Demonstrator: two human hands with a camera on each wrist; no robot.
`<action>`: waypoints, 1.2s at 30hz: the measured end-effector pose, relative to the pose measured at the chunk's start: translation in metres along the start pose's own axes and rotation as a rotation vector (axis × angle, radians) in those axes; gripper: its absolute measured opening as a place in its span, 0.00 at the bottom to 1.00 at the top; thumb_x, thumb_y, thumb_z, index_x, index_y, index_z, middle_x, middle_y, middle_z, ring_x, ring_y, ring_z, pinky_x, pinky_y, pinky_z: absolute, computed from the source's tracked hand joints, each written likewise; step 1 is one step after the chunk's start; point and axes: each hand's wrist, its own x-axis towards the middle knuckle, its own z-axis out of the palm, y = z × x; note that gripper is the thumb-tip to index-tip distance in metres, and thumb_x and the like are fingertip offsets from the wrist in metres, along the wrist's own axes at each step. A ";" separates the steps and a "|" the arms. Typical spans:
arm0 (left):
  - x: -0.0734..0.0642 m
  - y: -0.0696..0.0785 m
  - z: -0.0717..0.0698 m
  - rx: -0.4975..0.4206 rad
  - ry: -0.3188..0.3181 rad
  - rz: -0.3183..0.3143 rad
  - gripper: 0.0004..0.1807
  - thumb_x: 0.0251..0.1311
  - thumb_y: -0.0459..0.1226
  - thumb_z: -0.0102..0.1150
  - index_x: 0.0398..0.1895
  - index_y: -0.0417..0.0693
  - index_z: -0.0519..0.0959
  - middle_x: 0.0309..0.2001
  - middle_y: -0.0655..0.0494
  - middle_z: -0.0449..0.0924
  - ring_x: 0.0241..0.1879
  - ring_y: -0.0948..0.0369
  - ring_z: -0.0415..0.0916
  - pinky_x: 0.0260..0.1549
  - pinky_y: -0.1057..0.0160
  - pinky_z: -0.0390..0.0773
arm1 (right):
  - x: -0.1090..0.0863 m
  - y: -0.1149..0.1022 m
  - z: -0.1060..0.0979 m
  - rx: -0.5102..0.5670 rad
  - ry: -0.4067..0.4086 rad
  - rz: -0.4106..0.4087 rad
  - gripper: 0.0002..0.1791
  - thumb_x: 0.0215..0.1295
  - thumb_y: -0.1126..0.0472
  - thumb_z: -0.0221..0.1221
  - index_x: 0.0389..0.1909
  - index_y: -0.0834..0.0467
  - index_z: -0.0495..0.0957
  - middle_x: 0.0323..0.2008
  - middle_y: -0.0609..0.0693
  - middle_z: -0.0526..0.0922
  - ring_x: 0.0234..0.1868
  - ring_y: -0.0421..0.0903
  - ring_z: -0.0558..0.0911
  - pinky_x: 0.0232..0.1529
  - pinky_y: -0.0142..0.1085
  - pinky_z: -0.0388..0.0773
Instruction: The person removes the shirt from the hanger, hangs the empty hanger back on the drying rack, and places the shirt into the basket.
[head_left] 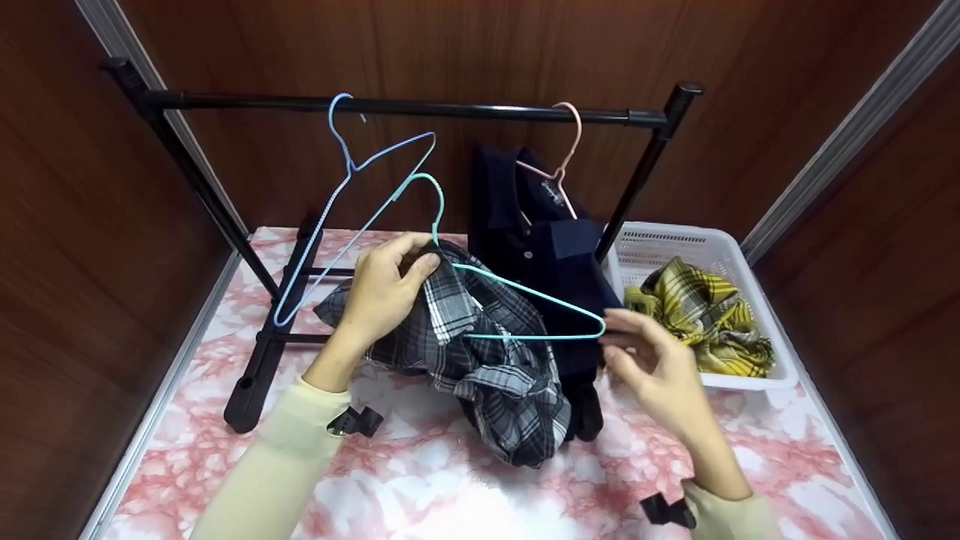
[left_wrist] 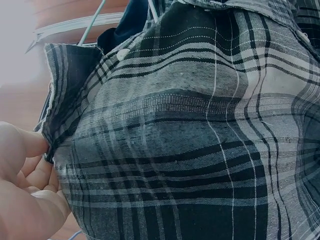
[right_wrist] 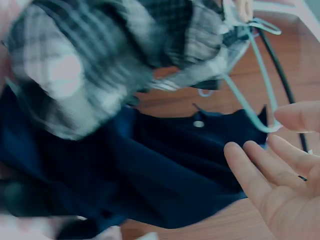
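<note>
My left hand (head_left: 386, 281) pinches the collar of a grey and black plaid shirt (head_left: 517, 390) near the neck of a mint-green hanger (head_left: 540, 286). In the left wrist view, the thumb and fingers grip the edge of the plaid cloth (left_wrist: 165, 125). One side of the hanger is outside the shirt; the other runs behind my left hand and the cloth. At the bare right corner of the hanger is my right hand (head_left: 660, 367), fingers extended. The right wrist view has that hanger corner (right_wrist: 265, 127) close to the thumb and straight fingers (right_wrist: 250, 170); contact is unclear.
A black clothes rack (head_left: 405, 107) stands behind. On its bar hang a blue hanger (head_left: 322, 217) and a pink hanger (head_left: 561, 174) with a navy button shirt (head_left: 499, 195). To the right, a white basket (head_left: 784, 337) holds yellow plaid clothing (head_left: 697, 300). Wooden walls surround the marbled surface.
</note>
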 end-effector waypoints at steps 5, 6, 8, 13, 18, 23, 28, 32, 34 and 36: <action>-0.001 0.000 0.002 0.012 -0.010 0.013 0.15 0.70 0.35 0.67 0.56 0.38 0.86 0.48 0.46 0.90 0.51 0.52 0.86 0.59 0.52 0.78 | 0.018 -0.017 -0.006 -0.118 0.019 -0.117 0.24 0.65 0.80 0.64 0.61 0.66 0.82 0.56 0.61 0.87 0.52 0.50 0.88 0.57 0.34 0.83; -0.001 0.000 0.002 0.014 -0.011 0.016 0.15 0.70 0.35 0.67 0.56 0.38 0.86 0.48 0.46 0.90 0.52 0.52 0.86 0.59 0.52 0.78 | 0.022 -0.020 -0.006 -0.133 0.016 -0.139 0.23 0.65 0.80 0.65 0.61 0.66 0.82 0.55 0.61 0.87 0.52 0.51 0.88 0.57 0.34 0.83; -0.002 0.001 0.003 0.017 -0.011 0.023 0.14 0.71 0.35 0.67 0.56 0.38 0.86 0.48 0.47 0.90 0.51 0.52 0.86 0.58 0.52 0.78 | 0.029 -0.026 -0.005 -0.159 0.006 -0.177 0.22 0.66 0.78 0.65 0.60 0.66 0.83 0.55 0.60 0.87 0.51 0.53 0.88 0.56 0.33 0.83; -0.002 0.001 0.004 0.011 -0.012 0.043 0.13 0.71 0.34 0.67 0.54 0.39 0.87 0.47 0.47 0.90 0.50 0.53 0.86 0.57 0.52 0.79 | 0.044 -0.037 0.004 -0.216 -0.034 -0.248 0.20 0.67 0.75 0.67 0.59 0.65 0.84 0.55 0.56 0.87 0.50 0.54 0.88 0.54 0.35 0.85; -0.003 0.002 0.005 0.005 -0.023 0.044 0.13 0.71 0.34 0.67 0.55 0.39 0.87 0.46 0.48 0.89 0.49 0.54 0.85 0.55 0.53 0.79 | 0.057 -0.042 0.017 -0.259 -0.081 -0.278 0.18 0.68 0.70 0.69 0.58 0.64 0.84 0.53 0.55 0.88 0.49 0.53 0.89 0.53 0.38 0.86; -0.004 0.002 0.008 0.000 -0.033 0.040 0.13 0.71 0.35 0.67 0.55 0.40 0.87 0.47 0.48 0.89 0.49 0.55 0.85 0.55 0.54 0.80 | 0.065 -0.043 0.031 -0.267 -0.121 -0.286 0.17 0.69 0.67 0.69 0.57 0.62 0.85 0.51 0.57 0.88 0.48 0.52 0.89 0.52 0.38 0.87; -0.007 0.004 0.012 -0.002 -0.031 0.063 0.13 0.71 0.35 0.67 0.54 0.40 0.87 0.47 0.48 0.89 0.49 0.55 0.85 0.55 0.53 0.81 | 0.069 -0.039 0.043 -0.273 -0.142 -0.271 0.14 0.69 0.67 0.68 0.55 0.61 0.86 0.48 0.54 0.88 0.46 0.46 0.88 0.49 0.37 0.87; -0.007 0.005 0.015 0.002 -0.029 0.086 0.12 0.70 0.35 0.67 0.53 0.40 0.87 0.47 0.48 0.89 0.48 0.54 0.85 0.54 0.53 0.81 | 0.070 -0.035 0.051 -0.296 -0.145 -0.250 0.11 0.70 0.66 0.68 0.51 0.60 0.88 0.43 0.49 0.88 0.43 0.42 0.87 0.44 0.35 0.87; -0.008 0.006 0.016 -0.002 -0.032 0.092 0.12 0.70 0.35 0.68 0.53 0.40 0.87 0.47 0.48 0.90 0.49 0.55 0.86 0.55 0.53 0.81 | 0.071 -0.033 0.054 -0.301 -0.145 -0.245 0.10 0.70 0.65 0.68 0.50 0.59 0.88 0.41 0.47 0.88 0.41 0.41 0.87 0.42 0.36 0.87; -0.008 0.006 0.017 -0.008 -0.034 0.094 0.12 0.70 0.35 0.68 0.52 0.40 0.88 0.47 0.49 0.90 0.48 0.55 0.86 0.54 0.53 0.81 | 0.071 -0.032 0.057 -0.304 -0.146 -0.246 0.09 0.70 0.64 0.68 0.49 0.59 0.89 0.39 0.46 0.88 0.39 0.41 0.86 0.41 0.37 0.87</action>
